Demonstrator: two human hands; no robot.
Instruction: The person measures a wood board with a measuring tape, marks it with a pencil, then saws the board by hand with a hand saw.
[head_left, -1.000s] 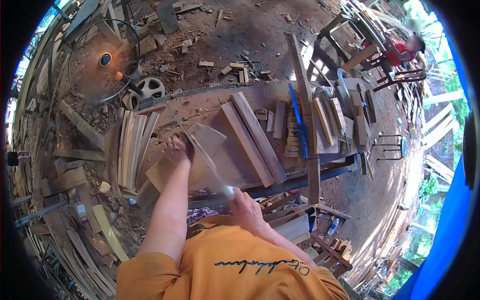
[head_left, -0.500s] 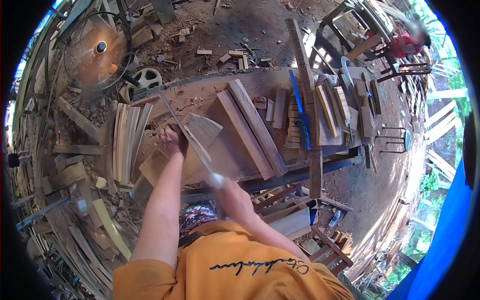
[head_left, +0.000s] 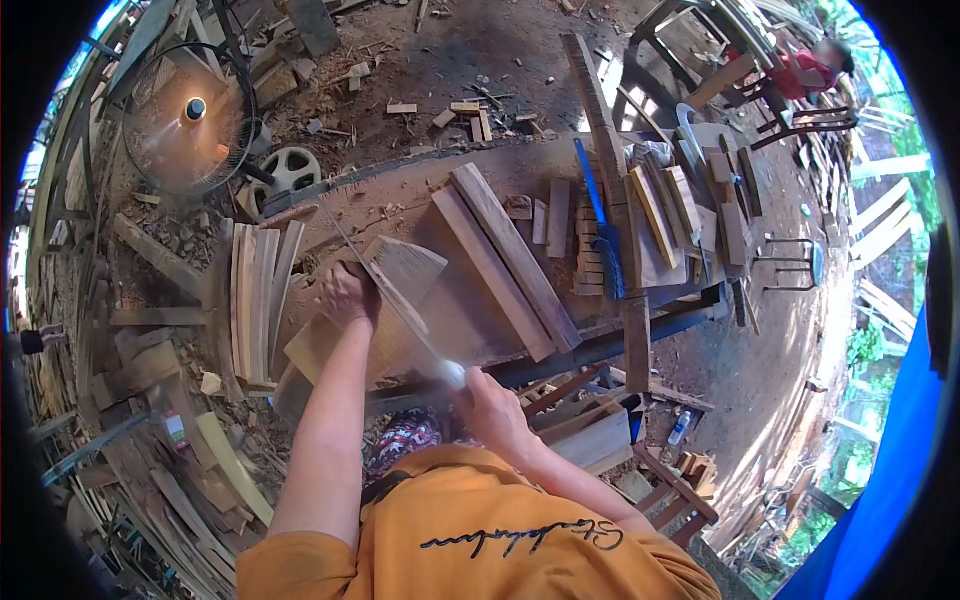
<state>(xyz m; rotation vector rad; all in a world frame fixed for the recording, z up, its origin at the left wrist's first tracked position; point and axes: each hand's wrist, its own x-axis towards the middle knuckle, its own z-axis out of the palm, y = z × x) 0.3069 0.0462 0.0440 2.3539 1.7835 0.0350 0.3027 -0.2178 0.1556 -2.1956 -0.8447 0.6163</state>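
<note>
Long blade [head_left: 349, 241] | right hand [head_left: 492, 410] grips pale handle [head_left: 454, 374] | left hand [head_left: 347, 294] spread on board [head_left: 408, 266] | shirt [head_left: 450, 505]: apparently "Stockholm"

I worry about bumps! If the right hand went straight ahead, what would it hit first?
The right hand would probably meet the board, beyond the saw it grips; the bench edge might come first, since height is unclear.

Your shirt [head_left: 480, 530] at the bottom centre is orange with black script; the brush [head_left: 606, 245] right of centre is blue, and the tarp [head_left: 885, 440] at lower right is bright blue.
</note>
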